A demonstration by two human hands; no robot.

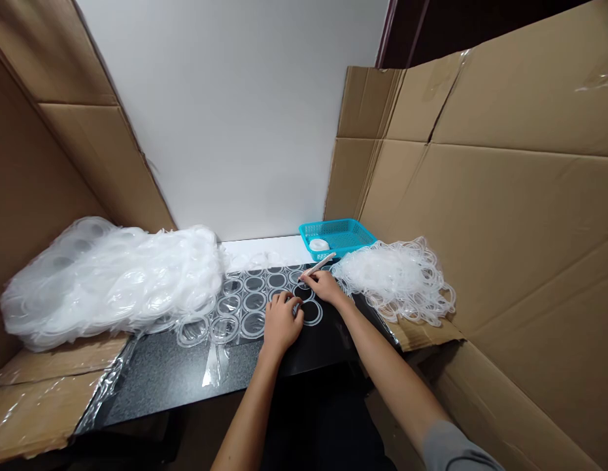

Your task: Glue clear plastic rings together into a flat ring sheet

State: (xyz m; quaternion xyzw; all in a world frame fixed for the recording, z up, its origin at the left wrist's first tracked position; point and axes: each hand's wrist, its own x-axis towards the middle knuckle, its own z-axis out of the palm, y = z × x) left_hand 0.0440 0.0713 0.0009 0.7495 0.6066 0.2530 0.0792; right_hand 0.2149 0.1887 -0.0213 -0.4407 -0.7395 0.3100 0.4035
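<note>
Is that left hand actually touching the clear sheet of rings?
Touching. The head view shows the left hand lying flat on the ring sheet.

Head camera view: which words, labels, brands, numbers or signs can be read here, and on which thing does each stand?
None: no word, number or sign can be read. The cardboard walls, the blue basket, the clear ring sheet and the white tool in the right hand bear no visible print.
</note>
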